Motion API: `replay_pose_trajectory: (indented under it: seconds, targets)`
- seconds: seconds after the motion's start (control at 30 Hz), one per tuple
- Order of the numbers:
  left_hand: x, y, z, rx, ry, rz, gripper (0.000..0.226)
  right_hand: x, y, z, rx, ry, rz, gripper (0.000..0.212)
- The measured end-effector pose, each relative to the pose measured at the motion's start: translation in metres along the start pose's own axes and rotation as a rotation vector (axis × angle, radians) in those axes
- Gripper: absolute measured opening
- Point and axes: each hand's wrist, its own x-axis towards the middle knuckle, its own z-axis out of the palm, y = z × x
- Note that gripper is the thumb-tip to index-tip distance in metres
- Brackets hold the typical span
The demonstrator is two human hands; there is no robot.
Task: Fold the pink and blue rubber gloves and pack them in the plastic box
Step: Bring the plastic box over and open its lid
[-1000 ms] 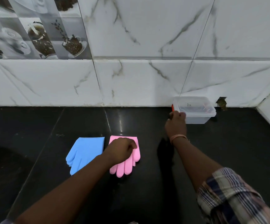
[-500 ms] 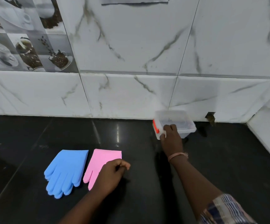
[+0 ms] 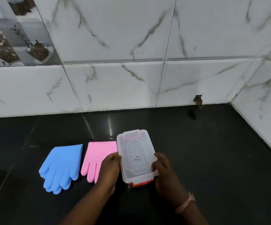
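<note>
Between both hands (lid on) sits the plastic box.

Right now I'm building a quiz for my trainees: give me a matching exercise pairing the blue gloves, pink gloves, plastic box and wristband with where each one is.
Things:
1. blue gloves
2. pink gloves
3. plastic box
4. wristband

Places:
A. held between both hands
B. on the right wrist
C. farthest left on the black counter
D. flat on the counter, partly behind the left hand

Pairs: 1-C, 2-D, 3-A, 4-B
</note>
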Motion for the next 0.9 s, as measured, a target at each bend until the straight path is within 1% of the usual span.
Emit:
replay_pose_trajectory:
  seconds: [0.07,0.1,0.17,0.2,0.23,0.27,0.3,0.33,0.4,0.5,0.67,0.77,0.83,0.9]
  targets:
    - [-0.001,-0.003,-0.005,0.005,-0.029,-0.026,0.025,0.002,-0.010,-0.002,-0.020,-0.051,0.065,0.035]
    - [0.001,-0.003,-0.008,-0.008,-0.038,-0.045,0.025,0.004,-0.018,-0.002,-0.023,-0.042,0.096,0.034]
    - [0.004,-0.003,-0.014,-0.067,-0.067,-0.087,0.026,0.015,-0.041,0.002,0.002,0.068,0.170,0.025]
    - [0.006,-0.003,-0.017,-0.102,-0.082,-0.108,0.026,0.023,-0.052,0.007,-0.002,0.100,0.241,0.037]
    - [0.007,-0.003,-0.019,-0.141,-0.089,-0.136,0.027,0.034,-0.062,0.013,-0.047,0.079,0.336,0.064]
    - [0.009,-0.002,-0.021,-0.187,-0.083,-0.175,0.027,0.046,-0.069,0.019,-0.133,0.014,0.437,0.095]
    - [0.012,-0.002,-0.022,-0.242,-0.069,-0.230,0.026,0.059,-0.076,0.025,-0.217,-0.061,0.521,0.120]
    - [0.014,-0.002,-0.023,-0.305,-0.057,-0.292,0.024,0.070,-0.083,0.030,-0.269,-0.126,0.580,0.134]
    - [0.019,0.000,-0.026,-0.402,-0.056,-0.394,0.023,0.089,-0.091,0.036,-0.306,-0.195,0.666,0.148]
    - [0.024,-0.002,-0.029,-0.474,-0.075,-0.435,0.029,0.100,-0.098,0.042,-0.337,-0.199,0.730,0.147]
    - [0.021,-0.007,-0.032,-0.490,-0.151,-0.396,0.031,0.093,-0.099,0.046,-0.305,-0.126,0.732,0.142]
    - [0.018,-0.004,-0.033,-0.518,-0.207,-0.397,0.031,0.094,-0.101,0.042,-0.271,-0.144,0.761,0.140]
    - [0.017,-0.001,-0.033,-0.480,-0.228,-0.385,0.031,0.096,-0.104,0.034,-0.175,-0.164,0.776,0.139]
    - [0.016,0.001,-0.032,-0.425,-0.228,-0.355,0.032,0.100,-0.101,0.022,0.007,-0.147,0.787,0.136]
